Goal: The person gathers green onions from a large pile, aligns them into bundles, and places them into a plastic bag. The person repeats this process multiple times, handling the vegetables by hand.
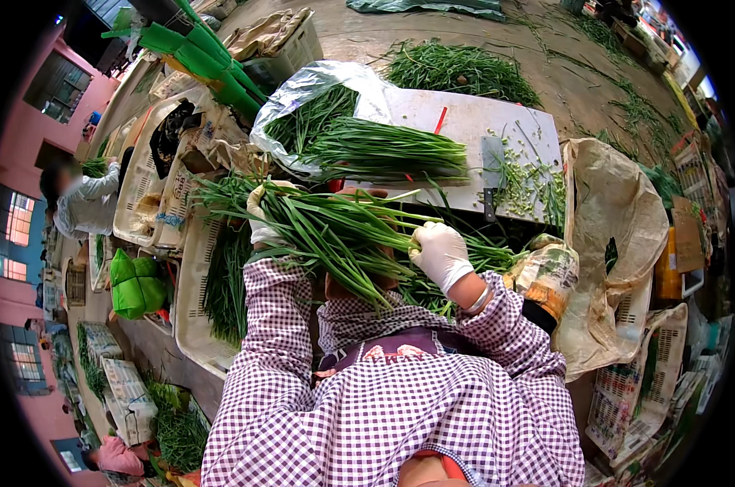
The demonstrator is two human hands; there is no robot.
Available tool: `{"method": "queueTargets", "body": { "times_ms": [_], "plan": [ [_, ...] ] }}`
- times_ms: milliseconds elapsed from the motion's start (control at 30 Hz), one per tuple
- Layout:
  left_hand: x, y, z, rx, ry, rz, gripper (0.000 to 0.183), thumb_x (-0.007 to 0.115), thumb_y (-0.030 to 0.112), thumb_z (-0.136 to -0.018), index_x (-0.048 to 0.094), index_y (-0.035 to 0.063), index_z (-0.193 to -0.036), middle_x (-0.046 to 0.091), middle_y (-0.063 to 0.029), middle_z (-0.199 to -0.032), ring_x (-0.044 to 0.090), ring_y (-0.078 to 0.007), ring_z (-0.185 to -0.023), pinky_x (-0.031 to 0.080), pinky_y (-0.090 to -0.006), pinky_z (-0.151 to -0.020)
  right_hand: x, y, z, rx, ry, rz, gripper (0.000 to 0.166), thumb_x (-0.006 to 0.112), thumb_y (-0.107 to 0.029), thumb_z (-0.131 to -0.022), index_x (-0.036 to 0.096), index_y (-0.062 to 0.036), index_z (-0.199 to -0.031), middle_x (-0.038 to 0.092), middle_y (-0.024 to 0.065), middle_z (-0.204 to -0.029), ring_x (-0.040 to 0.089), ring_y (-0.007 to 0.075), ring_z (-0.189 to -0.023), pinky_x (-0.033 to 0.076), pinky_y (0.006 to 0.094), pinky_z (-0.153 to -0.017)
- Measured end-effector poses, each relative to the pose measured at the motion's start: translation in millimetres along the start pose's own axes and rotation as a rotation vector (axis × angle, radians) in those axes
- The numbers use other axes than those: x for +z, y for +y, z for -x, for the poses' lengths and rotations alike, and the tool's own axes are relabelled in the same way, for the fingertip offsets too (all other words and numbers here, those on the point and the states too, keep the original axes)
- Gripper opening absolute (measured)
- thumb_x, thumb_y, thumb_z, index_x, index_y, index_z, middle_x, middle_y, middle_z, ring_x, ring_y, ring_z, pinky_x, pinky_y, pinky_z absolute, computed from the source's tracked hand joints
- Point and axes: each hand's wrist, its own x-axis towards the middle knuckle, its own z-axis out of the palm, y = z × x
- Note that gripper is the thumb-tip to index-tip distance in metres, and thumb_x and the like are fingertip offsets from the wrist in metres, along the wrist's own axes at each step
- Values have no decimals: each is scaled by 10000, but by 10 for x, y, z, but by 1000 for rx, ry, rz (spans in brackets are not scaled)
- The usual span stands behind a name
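Note:
My left hand (259,214), in a pale glove, grips a loose bunch of long green chives (325,222) near its leafy end. At the other end, my gloved right hand (442,252) pinches some of the stalks between thumb and fingers. More chives (483,255) lie across my lap, partly hidden by that hand. Beyond the bunch, a neat chive bundle (392,149) rests on a white board (416,109), its leaf end in a clear plastic bag (328,72). A cleaver (492,164) lies flat on the board beside chopped stalk ends (526,176).
A white plastic crate (191,316) with chives stands at my left. On my right is a crate draped with a woven sack (623,207). A chive heap (465,70) lies on the floor behind the board. Green-wrapped poles (191,55) rise at far left; a person (87,195) sits beyond.

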Motion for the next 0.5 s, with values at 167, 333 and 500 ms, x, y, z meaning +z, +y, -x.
{"method": "queueTargets", "body": {
  "times_ms": [167, 333, 500],
  "plan": [
    [-36, 15, 45, -6, -128, -49, 400, 473, 373, -830, 546, 5, -969, 601, -102, -952, 571, -225, -831, 481, -364, -766, -38, 348, 117, 109, -60, 79, 159, 624, -232, -756, 659, -80, -726, 624, 110, -778, 628, 271, -775, 514, 396, -695],
    [-387, 53, -174, -188, -371, 52, 559, 363, 474, -829, 541, 15, -1094, 598, -153, -1082, 578, -266, -947, 476, -406, -846, 174, 1231, 366, 452, -242, 441, 171, 561, -138, -788, 710, -54, -797, 670, 128, -824, 669, 241, -787, 531, 393, -663],
    [-626, 18, -238, -48, 78, -20, 376, 487, 385, -766, 571, 69, -953, 604, -101, -974, 570, -270, -867, 467, -416, -815, -261, 544, 348, 215, 143, -68, 361, 690, -399, -753, 649, -101, -952, 648, 106, -866, 635, 290, -825, 506, 387, -707]
  ]
}}
